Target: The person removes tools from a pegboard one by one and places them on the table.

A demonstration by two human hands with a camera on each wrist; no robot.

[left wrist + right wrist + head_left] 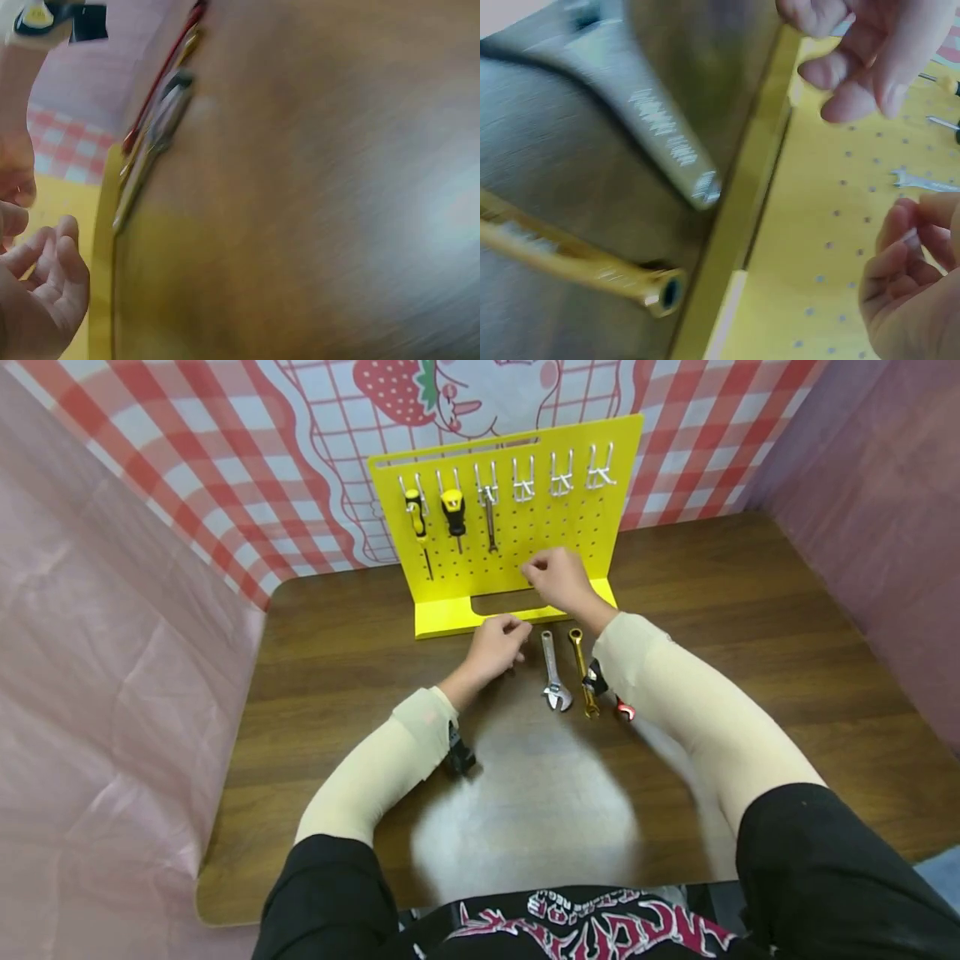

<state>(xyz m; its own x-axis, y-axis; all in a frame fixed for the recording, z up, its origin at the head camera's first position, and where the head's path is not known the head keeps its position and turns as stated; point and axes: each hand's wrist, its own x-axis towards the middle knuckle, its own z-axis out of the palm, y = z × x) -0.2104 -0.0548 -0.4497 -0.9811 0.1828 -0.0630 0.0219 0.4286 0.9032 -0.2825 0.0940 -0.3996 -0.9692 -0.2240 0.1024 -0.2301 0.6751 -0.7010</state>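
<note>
My left hand point(495, 645) hovers at the front edge of the yellow pegboard stand point(442, 614), fingers loosely bent and holding nothing. My right hand point(561, 581) is raised before the lower board, fingers loosely curled with nothing between them. Nearest on the table lie a silver adjustable wrench point(552, 672) and a gold wrench point(581, 668), side by side. A red wrench point(163, 84) lies beyond them in the left wrist view; my right forearm hides most of it in the head view. A small silver wrench point(491, 522) hangs on the board's third hook.
Two yellow-and-black screwdrivers hang at the board's left: a slim one point(416, 514) and a thicker one point(453, 510). Bare metal hooks point(561, 483) line its right half. A checked cloth point(300, 468) hangs behind the wooden table point(300, 710), and pink curtains point(112, 652) flank it.
</note>
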